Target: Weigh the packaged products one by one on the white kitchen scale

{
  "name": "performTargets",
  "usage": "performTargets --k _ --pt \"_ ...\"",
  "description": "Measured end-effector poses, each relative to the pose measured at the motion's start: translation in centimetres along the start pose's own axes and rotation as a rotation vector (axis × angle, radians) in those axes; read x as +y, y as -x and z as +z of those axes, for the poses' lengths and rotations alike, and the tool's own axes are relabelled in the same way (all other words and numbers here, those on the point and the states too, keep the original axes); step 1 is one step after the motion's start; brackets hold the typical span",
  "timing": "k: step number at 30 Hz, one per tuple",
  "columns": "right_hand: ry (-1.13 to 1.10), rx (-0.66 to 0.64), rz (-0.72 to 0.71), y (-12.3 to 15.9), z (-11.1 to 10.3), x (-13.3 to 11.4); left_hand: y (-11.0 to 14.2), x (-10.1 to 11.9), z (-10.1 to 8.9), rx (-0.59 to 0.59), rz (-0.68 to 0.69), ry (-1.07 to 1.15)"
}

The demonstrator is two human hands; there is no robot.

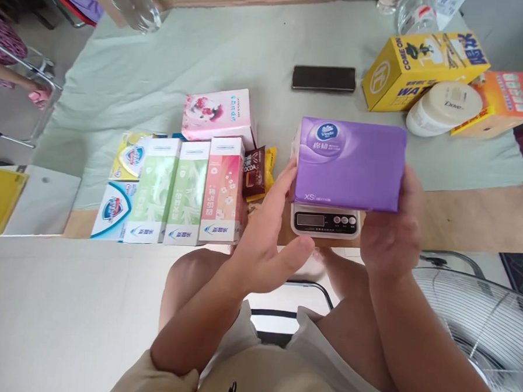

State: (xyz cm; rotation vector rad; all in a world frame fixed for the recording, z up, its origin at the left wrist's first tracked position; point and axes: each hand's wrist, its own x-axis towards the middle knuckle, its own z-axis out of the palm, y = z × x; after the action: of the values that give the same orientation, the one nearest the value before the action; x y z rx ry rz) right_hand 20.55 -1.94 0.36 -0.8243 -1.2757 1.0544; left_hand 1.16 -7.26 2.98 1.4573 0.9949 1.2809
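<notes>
We have left hand [265,243] open against purple pack's [350,171] left end, right hand [393,232] gripping right end, white scale [325,230] below.

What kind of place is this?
Likely an indoor room, home or small workspace; can't tell which. Signs: a cloth-covered table bearing packaged household goods like the pink box, a small digital scale, and a fan nearby.
</notes>
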Motion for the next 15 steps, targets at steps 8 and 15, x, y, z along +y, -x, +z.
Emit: performTargets --k 8,15 --pt "-0.014 -0.08 -0.066 -2.1 3.6 -0.2 -2.3 4.7 -5.1 0.053 -0.014 -0.001" --pt "0.066 -0.424 -0.064 -12.1 11.9 1.1 -8.9 4.6 -15.5 0.417 -0.073 -0.064"
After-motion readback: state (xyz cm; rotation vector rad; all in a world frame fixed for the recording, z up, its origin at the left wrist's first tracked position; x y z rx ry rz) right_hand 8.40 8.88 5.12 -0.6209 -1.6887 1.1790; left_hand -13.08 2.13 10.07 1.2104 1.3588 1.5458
